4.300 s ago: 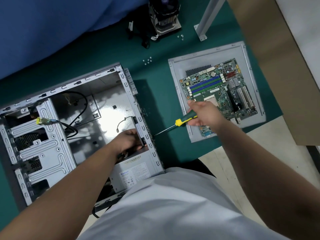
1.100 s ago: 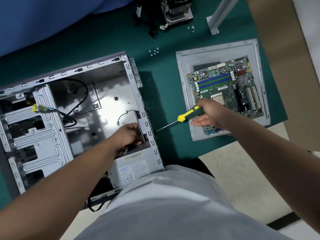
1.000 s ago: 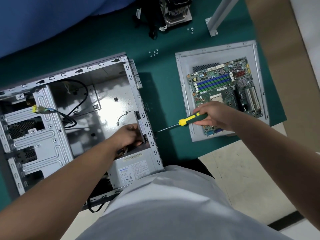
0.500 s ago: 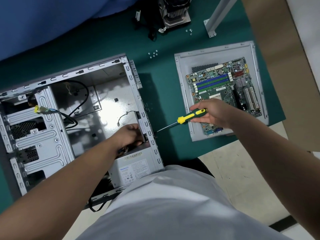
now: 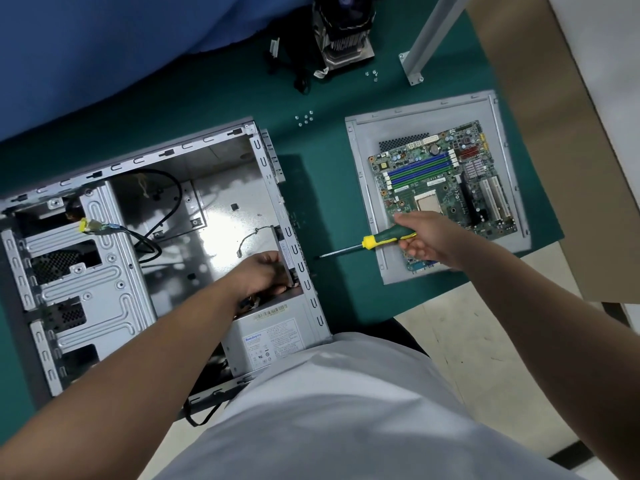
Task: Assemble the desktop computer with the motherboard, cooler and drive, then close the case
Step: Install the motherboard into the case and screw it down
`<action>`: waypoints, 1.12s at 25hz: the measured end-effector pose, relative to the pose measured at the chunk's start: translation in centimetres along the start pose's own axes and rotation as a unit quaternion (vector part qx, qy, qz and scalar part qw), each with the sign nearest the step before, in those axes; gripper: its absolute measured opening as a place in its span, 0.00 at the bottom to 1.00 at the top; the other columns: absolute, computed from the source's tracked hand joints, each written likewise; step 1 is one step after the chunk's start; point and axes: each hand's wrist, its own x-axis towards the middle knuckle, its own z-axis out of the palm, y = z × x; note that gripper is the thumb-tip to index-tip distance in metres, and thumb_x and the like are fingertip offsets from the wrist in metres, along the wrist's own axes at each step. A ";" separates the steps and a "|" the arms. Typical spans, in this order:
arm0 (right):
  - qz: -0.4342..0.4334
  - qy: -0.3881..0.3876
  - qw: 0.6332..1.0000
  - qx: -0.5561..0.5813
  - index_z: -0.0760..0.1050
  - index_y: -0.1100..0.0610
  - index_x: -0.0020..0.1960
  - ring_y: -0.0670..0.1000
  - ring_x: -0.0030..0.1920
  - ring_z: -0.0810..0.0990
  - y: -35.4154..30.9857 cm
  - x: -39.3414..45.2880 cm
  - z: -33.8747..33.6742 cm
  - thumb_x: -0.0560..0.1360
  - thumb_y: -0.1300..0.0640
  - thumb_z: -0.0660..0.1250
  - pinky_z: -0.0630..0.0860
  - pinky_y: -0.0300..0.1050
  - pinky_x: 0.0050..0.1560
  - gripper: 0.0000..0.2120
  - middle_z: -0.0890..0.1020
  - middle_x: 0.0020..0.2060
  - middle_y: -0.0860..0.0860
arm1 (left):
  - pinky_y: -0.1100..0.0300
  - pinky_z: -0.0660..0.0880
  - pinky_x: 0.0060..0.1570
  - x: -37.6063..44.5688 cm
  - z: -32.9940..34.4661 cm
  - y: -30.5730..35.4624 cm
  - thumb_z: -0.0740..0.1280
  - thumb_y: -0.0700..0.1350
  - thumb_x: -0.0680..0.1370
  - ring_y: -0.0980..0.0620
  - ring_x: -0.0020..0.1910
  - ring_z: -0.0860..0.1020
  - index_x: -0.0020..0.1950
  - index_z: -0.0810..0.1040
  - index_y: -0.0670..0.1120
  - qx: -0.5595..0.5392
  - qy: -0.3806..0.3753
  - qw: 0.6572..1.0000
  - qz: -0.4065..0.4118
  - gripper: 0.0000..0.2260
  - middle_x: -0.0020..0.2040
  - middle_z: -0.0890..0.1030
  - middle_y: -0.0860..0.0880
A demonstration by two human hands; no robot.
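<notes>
One case, one motherboard, one screwdriver.

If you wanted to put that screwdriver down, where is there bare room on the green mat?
Bare mat lies between the open case and the grey panel under the motherboard, below the loose screws. Another bare stretch lies behind the case, along the blue cloth. It is crowded around the cooler at the far edge, with cables and more screws.

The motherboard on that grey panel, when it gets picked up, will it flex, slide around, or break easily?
The motherboard is a flat thin board, so it probably stays fairly stiff and feels light. Its top is crowded with slots and small exposed parts, so it is likely fragile; gripping the edges seems safest. It lies loose on the smooth grey panel, so a push may slide it.
</notes>
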 end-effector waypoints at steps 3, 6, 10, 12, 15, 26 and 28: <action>0.008 0.067 0.994 0.086 0.77 0.62 0.57 0.48 0.29 0.72 0.4 -0.9 -1.1 0.85 0.49 0.61 0.68 0.39 0.30 0.15 0.78 0.33 0.53 | 0.70 0.68 0.19 1.0 -0.2 -0.6 0.61 0.30 0.82 0.60 0.23 0.78 0.53 0.79 0.37 0.000 -0.002 1.000 -0.001 0.08 0.38 0.82 0.42; -0.031 0.083 0.978 0.191 0.76 0.63 0.62 0.47 0.34 0.75 0.7 -2.0 0.3 0.85 0.54 0.61 0.71 0.40 0.37 0.13 0.81 0.39 0.55 | 0.69 0.71 0.21 2.1 -0.6 -1.5 0.61 0.32 0.83 0.58 0.26 0.80 0.61 0.78 0.35 -0.026 -0.012 1.000 -0.005 0.09 0.43 0.83 0.39; -0.092 0.140 0.961 0.221 0.75 0.60 0.68 0.47 0.42 0.75 0.9 -1.3 5.6 0.83 0.61 0.64 0.72 0.41 0.42 0.14 0.81 0.49 0.55 | 0.65 0.76 0.28 2.1 -1.2 -2.0 0.63 0.32 0.83 0.51 0.36 0.81 0.55 0.81 0.37 -0.015 -0.004 1.000 0.013 0.07 0.48 0.84 0.37; -0.098 0.201 0.955 0.196 0.76 0.57 0.68 0.48 0.47 0.78 0.8 -0.3 8.2 0.82 0.60 0.66 0.75 0.43 0.48 0.15 0.82 0.53 0.52 | 0.64 0.73 0.26 1.5 -1.7 -2.4 0.66 0.32 0.81 0.50 0.32 0.78 0.47 0.81 0.42 0.012 0.011 1.000 0.027 0.07 0.43 0.84 0.39; -0.111 0.268 0.957 0.006 0.76 0.55 0.66 0.54 0.51 0.80 0.9 0.9 10.6 0.80 0.53 0.70 0.76 0.47 0.54 0.16 0.82 0.56 0.53 | 0.62 0.73 0.31 0.1 -2.4 -3.2 0.67 0.34 0.80 0.48 0.37 0.79 0.49 0.82 0.42 0.001 0.028 0.998 0.049 0.06 0.44 0.85 0.39; -0.205 0.245 0.902 -0.290 0.74 0.56 0.68 0.54 0.58 0.78 -1.2 -2.4 11.5 0.79 0.50 0.69 0.75 0.49 0.63 0.20 0.76 0.62 0.56 | 0.73 0.70 0.39 -4.1 -2.5 -4.4 0.64 0.41 0.81 0.64 0.46 0.79 0.46 0.85 0.52 0.088 0.096 0.979 0.154 0.12 0.47 0.84 0.59; -0.287 0.181 0.909 -0.241 0.79 0.49 0.60 0.43 0.46 0.80 -1.6 -5.2 12.8 0.80 0.51 0.68 0.77 0.39 0.53 0.10 0.81 0.52 0.48 | 0.75 0.67 0.35 -4.0 -2.3 -4.2 0.66 0.43 0.80 0.69 0.41 0.77 0.47 0.85 0.53 0.149 0.092 0.969 0.176 0.09 0.43 0.81 0.64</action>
